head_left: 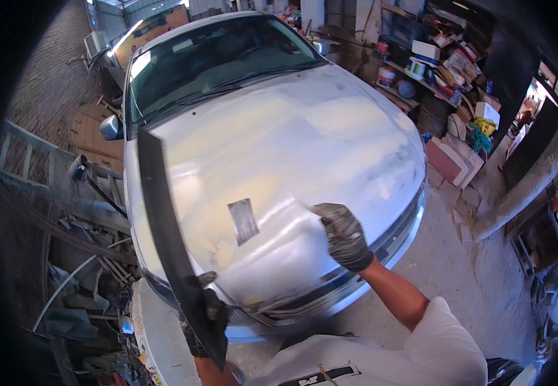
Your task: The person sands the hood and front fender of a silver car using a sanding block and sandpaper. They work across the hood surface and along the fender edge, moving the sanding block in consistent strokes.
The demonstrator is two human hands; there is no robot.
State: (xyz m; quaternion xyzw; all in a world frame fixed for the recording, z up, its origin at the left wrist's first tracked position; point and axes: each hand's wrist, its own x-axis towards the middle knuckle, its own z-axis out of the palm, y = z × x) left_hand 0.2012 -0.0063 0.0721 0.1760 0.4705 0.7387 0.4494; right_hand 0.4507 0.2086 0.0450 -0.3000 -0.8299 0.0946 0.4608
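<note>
A silver car stands in front of me, its hood (304, 128) sanded and patched with pale filler. My left hand (205, 309), in a dark glove, grips the lower end of a long black flat blade (163, 225) that runs up along the hood's left edge. My right hand (343, 235), also gloved, rests on the hood near its front and seems to pinch a thin pale strip or spreader. A small grey rectangular scraper (243, 220) lies on the hood between the two hands.
Shelves (433, 64) stacked with cans, boxes and clutter stand at the right. Metal frames and scrap (79, 257) pile up on the left. A white panel (156, 334) sits low left beside the bumper. Bare concrete floor (484, 283) lies at the right.
</note>
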